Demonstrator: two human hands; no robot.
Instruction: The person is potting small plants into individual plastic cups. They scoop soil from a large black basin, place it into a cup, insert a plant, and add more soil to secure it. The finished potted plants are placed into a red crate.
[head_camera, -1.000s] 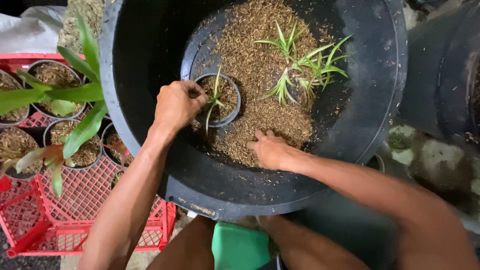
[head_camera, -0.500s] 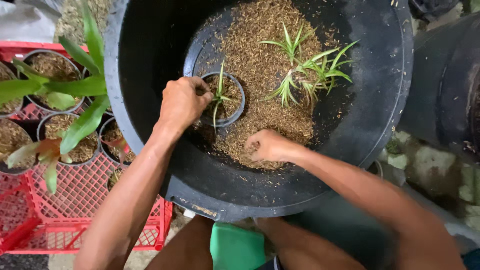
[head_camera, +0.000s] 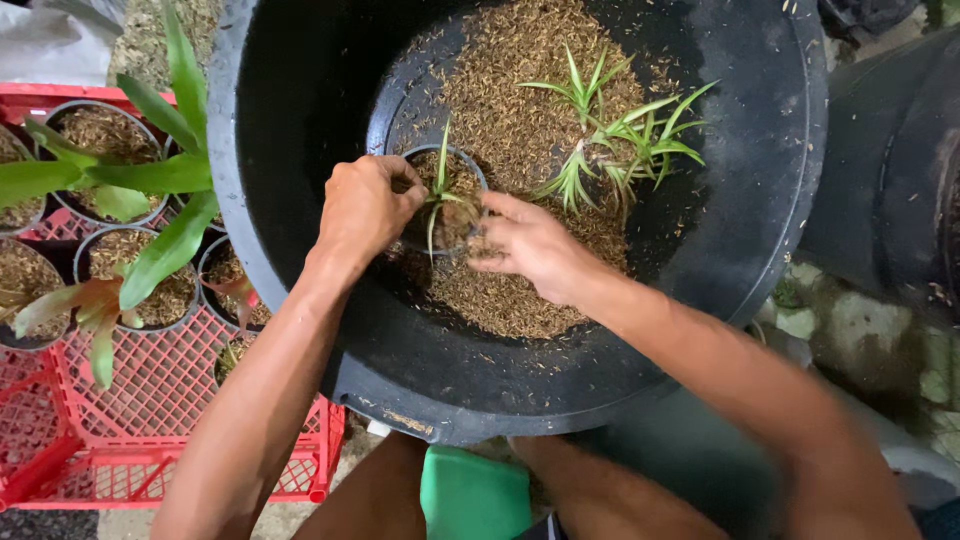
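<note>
You're bent over the big black tub (head_camera: 760, 300) of brown husk mix (head_camera: 520, 90), filling the small black pot (head_camera: 445, 195) that sits in its middle. Next, I'd judge, comes packing mix around the seedling (head_camera: 440, 190) without burying its leaves. Your left hand (head_camera: 365, 205) curls closed over the pot's rim; your right hand (head_camera: 530, 245), fingers loosely bent, presses husk against the pot's side.

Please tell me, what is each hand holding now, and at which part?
The left hand grips the small black pot by its left rim. The right hand pinches brown potting mix at the pot's right edge; whether it touches the rim cannot be told.
</note>
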